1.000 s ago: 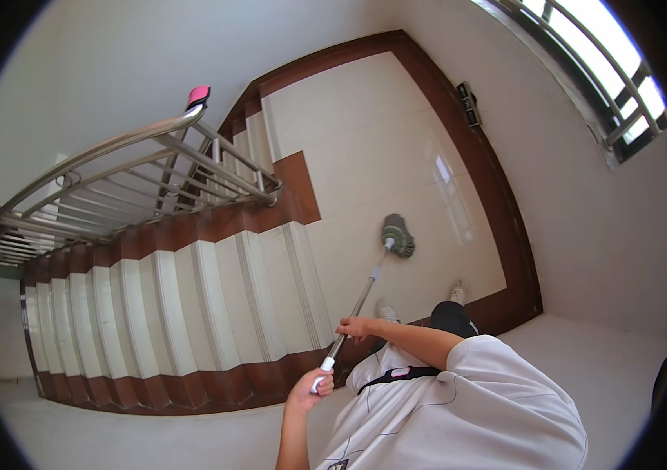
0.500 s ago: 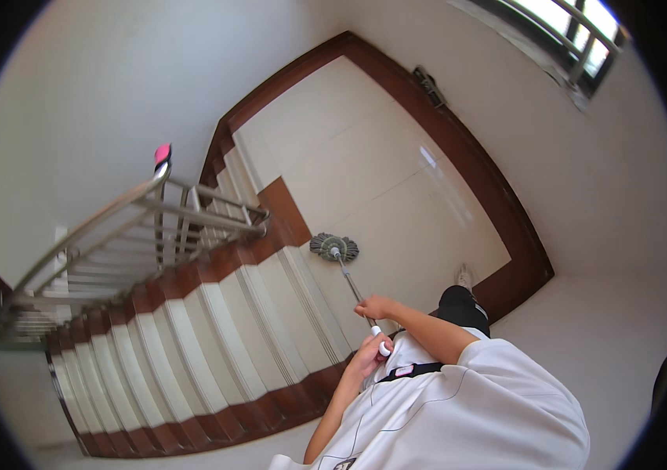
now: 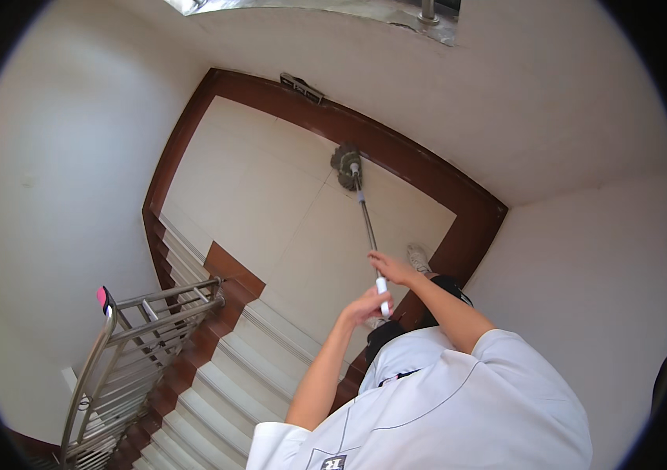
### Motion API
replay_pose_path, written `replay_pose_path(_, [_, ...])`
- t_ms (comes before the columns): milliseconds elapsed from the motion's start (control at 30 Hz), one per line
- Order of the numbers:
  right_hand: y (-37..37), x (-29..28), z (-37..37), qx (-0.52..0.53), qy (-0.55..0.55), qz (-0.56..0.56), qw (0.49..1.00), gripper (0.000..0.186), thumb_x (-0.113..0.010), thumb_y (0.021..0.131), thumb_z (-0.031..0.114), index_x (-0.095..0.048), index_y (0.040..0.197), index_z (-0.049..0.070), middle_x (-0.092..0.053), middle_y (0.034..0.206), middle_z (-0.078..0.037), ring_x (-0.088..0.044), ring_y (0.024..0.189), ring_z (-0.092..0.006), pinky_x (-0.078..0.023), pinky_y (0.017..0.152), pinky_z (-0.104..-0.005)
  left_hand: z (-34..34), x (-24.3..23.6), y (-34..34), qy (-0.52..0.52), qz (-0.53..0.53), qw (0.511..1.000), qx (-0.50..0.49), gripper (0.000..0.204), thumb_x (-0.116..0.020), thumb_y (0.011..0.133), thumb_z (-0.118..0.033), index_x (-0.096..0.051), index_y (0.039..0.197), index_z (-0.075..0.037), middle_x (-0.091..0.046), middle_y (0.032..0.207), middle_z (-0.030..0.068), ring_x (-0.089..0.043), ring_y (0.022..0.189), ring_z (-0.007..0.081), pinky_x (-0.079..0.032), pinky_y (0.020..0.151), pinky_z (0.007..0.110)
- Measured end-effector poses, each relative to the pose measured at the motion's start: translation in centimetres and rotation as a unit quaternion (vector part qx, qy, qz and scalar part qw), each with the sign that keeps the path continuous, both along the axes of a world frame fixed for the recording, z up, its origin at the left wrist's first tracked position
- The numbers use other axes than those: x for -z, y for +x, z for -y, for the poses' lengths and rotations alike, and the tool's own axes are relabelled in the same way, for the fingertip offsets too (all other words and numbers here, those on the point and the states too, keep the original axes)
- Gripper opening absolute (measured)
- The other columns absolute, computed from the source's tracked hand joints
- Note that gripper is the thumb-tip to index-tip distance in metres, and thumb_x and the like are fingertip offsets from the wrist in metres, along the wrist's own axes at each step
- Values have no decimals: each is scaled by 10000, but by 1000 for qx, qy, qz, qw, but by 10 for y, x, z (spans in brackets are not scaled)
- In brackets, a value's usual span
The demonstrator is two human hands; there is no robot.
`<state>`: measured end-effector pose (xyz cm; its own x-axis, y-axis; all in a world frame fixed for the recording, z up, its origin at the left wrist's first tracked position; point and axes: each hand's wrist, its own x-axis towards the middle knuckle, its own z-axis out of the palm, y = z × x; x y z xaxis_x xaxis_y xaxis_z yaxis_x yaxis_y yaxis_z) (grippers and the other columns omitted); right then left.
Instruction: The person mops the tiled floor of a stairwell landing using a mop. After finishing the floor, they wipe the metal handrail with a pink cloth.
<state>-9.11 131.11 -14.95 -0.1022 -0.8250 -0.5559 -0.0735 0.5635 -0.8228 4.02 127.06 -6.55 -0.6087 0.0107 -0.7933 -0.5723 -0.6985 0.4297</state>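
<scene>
A dark-lined white short-sleeved shirt (image 3: 459, 407) tops black legwear (image 3: 384, 334) and pale shoes (image 3: 417, 256).

A metal railing (image 3: 92, 356) stands at lower left, a pink and black piece (image 3: 102, 298) at its upper end. Pale steps (image 3: 224, 384) edged in dark red descend toward the lower edge; another flight (image 3: 181, 249) lies beyond the railing. A dark oblong item (image 3: 302, 88) rests against a pale wall (image 3: 467, 102), beneath a ledge (image 3: 333, 7) bearing a metal post (image 3: 427, 14).
</scene>
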Motion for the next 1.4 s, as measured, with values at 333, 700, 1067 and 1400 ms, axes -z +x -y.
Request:
replay_pose_path(333, [-3, 32, 28, 54, 20, -16, 998, 268, -456, 799, 310, -553, 892, 79, -557, 670, -55, -530, 590, -152, -430, 544, -287, 1, -2, 28, 84, -24, 983, -160, 169, -491, 758, -85, -333, 814, -100, -402, 564, -19, -399, 470, 71, -321, 417, 200])
replay_pose_path(700, [231, 41, -24, -516, 91, -107, 845, 552, -411, 753, 521, -544, 1045, 72, -554, 1039, -173, -542, 926, -317, -428, 788, -380, -147, -9, 317, 71, -57, 905, -415, 108, -481, 721, -83, -390, 778, -81, -359, 513, -17, -348, 414, 59, -260, 371, 195])
replay_pose_path(1067, [385, -16, -44, -648, 48, 69, 757, 411, -457, 751, 413, -597, 936, 73, -589, 848, -76, -570, 572, -184, -486, 540, -294, -251, -96, 377, 45, -68, 785, -614, 173, -479, 721, -172, -433, 853, -72, -463, 568, 29, -405, 465, 81, -286, 402, 201])
replay_pose_path(1400, [321, 10, 15, -513, -101, 43, 851, 323, -369, 797, 327, -559, 688, 90, -538, 606, -44, -506, 592, -157, -404, 576, -299, -145, -79, 251, 36, -98, 812, -574, 159, -513, 793, -192, -460, 790, -42, -534, 681, 73, -508, 551, 133, -394, 449, 211])
